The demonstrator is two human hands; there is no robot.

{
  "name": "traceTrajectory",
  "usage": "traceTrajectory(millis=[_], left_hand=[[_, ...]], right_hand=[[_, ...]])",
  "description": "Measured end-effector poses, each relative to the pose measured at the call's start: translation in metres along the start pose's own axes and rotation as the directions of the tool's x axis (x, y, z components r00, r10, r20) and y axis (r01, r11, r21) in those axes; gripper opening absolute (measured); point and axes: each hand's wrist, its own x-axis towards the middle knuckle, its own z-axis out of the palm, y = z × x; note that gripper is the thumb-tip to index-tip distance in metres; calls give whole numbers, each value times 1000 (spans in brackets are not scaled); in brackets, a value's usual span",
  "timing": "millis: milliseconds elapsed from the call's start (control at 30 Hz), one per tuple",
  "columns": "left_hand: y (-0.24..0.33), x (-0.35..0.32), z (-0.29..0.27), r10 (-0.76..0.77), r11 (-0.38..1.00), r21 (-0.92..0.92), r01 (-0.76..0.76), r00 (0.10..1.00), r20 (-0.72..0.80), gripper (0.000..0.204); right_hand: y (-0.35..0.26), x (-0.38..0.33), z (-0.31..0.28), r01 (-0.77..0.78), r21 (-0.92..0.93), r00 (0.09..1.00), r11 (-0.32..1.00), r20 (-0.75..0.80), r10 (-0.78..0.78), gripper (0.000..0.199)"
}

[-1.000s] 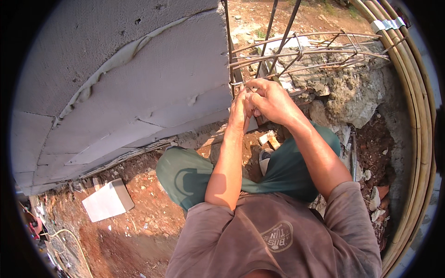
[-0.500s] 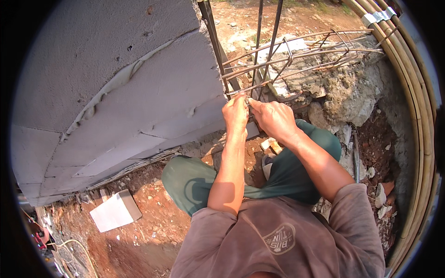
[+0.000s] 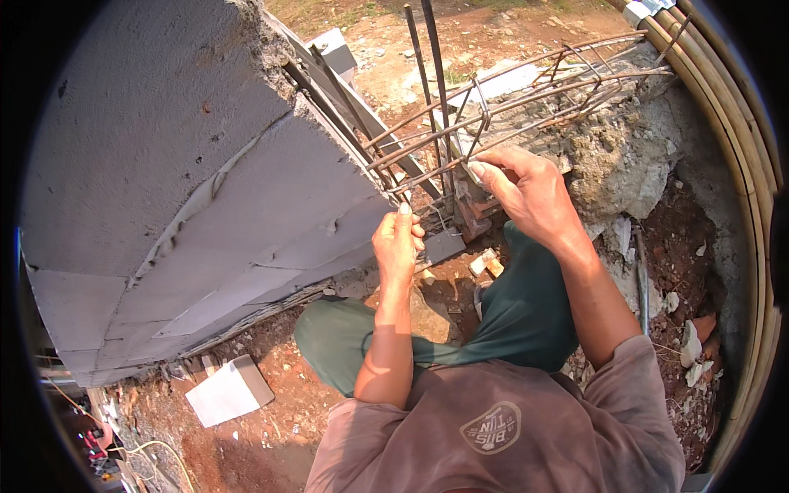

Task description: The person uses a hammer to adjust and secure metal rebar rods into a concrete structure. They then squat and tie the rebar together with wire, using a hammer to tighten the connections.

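Below the near end of a horizontal rebar cage (image 3: 526, 99), my left hand (image 3: 396, 245) is closed with the thumb pressed on the fingers. Whatever it pinches by the wall's edge is too small to name. My right hand (image 3: 532, 193) is also closed, thumb and forefinger together beside the cage's lowest bar; what lies between those fingertips cannot be made out. Upright steel bars (image 3: 436, 90) cross the cage between the two hands. Left of them stands a grey block wall (image 3: 246, 205) with a rough broken end.
Rough concrete and rubble (image 3: 616, 164) lie under the cage. Bundled bamboo poles (image 3: 744, 214) curve along the right. A metal pipe (image 3: 642, 279) leans near my right arm. On the soil at lower left are a pale block (image 3: 228, 393) and a yellowish cable (image 3: 160, 445).
My hands were together at the bars' end and are now apart. The right has moved right and slightly up, the left lower and a little left. The view has shifted too.
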Motion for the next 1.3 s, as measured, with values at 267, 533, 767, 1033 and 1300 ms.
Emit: traceTrajectory(millis=[267,533,767,1033,1300], left_hand=[[30,-8,12,174,984,34,-174,985,-2,28],[59,12,51,95,916,-400,-36,987,129,33],[58,25,70,135,808,-582,-96,991,23,27],[56,24,68,189,837,-522,-163,982,-3,28],[52,4,42,233,950,-223,-219,972,36,27]], right_hand=[[12,38,-13,334,-260,922,906,-109,-371,20],[23,53,-5,420,-375,890,827,-7,-455,14],[30,60,5,420,-439,898,794,75,-433,5],[30,61,8,418,-406,899,813,57,-434,6],[20,86,-33,398,-366,885,841,-89,-457,15]])
